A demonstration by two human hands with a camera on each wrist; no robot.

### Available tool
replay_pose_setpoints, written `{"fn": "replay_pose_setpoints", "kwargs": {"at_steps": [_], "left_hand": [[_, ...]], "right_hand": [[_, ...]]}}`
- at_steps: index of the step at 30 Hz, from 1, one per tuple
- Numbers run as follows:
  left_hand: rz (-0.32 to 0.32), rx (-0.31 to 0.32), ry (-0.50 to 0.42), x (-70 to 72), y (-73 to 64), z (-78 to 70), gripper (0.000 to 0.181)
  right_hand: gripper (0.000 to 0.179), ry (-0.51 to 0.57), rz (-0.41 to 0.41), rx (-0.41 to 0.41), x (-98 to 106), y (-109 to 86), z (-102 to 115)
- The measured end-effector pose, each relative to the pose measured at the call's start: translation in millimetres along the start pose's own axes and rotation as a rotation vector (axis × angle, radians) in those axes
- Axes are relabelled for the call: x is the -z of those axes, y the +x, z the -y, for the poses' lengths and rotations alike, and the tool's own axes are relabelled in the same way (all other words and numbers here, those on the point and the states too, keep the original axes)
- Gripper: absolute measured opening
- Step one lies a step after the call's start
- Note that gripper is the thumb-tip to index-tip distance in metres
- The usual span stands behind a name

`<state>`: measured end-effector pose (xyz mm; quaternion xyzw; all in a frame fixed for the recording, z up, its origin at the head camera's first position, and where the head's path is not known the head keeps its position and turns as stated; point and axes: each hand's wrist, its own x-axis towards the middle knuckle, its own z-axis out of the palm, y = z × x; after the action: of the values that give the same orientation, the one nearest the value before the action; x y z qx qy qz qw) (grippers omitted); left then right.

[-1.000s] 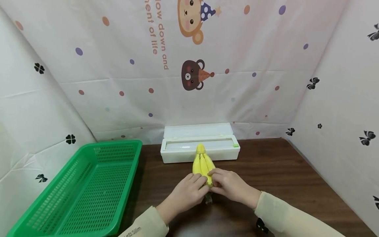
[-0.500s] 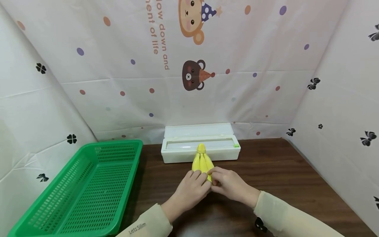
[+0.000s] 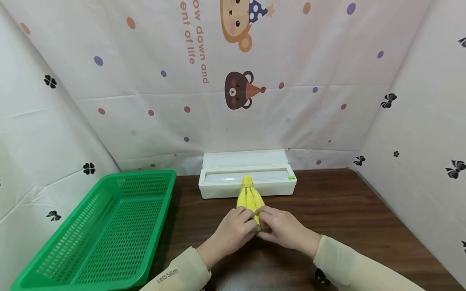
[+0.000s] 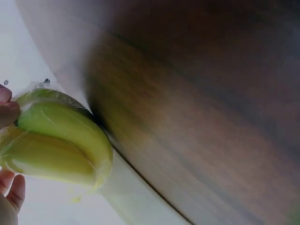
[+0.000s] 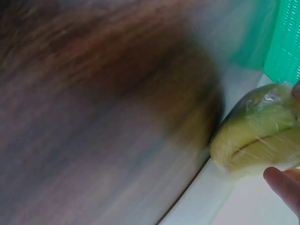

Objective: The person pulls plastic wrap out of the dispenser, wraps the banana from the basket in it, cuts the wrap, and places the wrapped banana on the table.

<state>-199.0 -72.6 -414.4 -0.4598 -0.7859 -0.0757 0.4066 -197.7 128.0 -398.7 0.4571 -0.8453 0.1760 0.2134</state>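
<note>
A bunch of yellow bananas (image 3: pixel 250 199) stands joined end up between my hands, in front of a white box. In the left wrist view the bunch of bananas (image 4: pixel 61 140) shows a glossy, wrinkled skin of clear plastic film around it, as do the bananas (image 5: pixel 255 138) in the right wrist view. My left hand (image 3: pixel 234 229) grips the lower left side with curled fingers. From the right, my right hand (image 3: pixel 284 228) pinches the lower tips, its fingers almost meeting the left ones. Most of the lower ends are hidden behind the fingers.
Behind the bananas lies a long white cling film dispenser box (image 3: pixel 251 188), its lid raised and a green slider at the right end. A green plastic basket (image 3: pixel 169 202) stands at the left on the brown wooden table (image 3: pixel 327 202). Patterned white cloth walls enclose it.
Both hands stay at the bananas' lower end. My left hand has shifted slightly up and right. The dark wrapped piece that showed below the hands a second ago is out of sight.
</note>
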Motion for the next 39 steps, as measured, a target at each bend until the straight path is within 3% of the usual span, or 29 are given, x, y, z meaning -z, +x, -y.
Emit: {"fn": "replay_pose_setpoints", "kwargs": {"at_steps": [7, 11, 18, 27, 39], "left_hand": [[0.082, 0.057, -0.140, 8.1, -1.6, 4.6, 0.032], [0.081, 0.035, -0.205, 11.9, -1.2, 7.4, 0.028], [0.068, 0.001, -0.199, 9.4, -2.6, 7.1, 0.024], [0.166, 0.052, -0.249, 17.1, -6.4, 3.0, 0.022], [0.182, 0.108, -0.270, 21.9, -12.3, -1.5, 0.014]], "right_hand": [[0.034, -0.023, -0.057, 0.013, -2.6, -1.9, 0.2], [0.031, -0.034, -0.054, 0.050, -1.6, -2.4, -1.4], [0.024, 0.076, 0.054, 0.016, 6.5, -2.4, -2.6], [0.023, 0.026, -0.002, 0.095, 1.2, -8.7, 0.0], [0.030, 0.009, 0.044, -0.006, 0.9, -15.6, 3.9]]}}
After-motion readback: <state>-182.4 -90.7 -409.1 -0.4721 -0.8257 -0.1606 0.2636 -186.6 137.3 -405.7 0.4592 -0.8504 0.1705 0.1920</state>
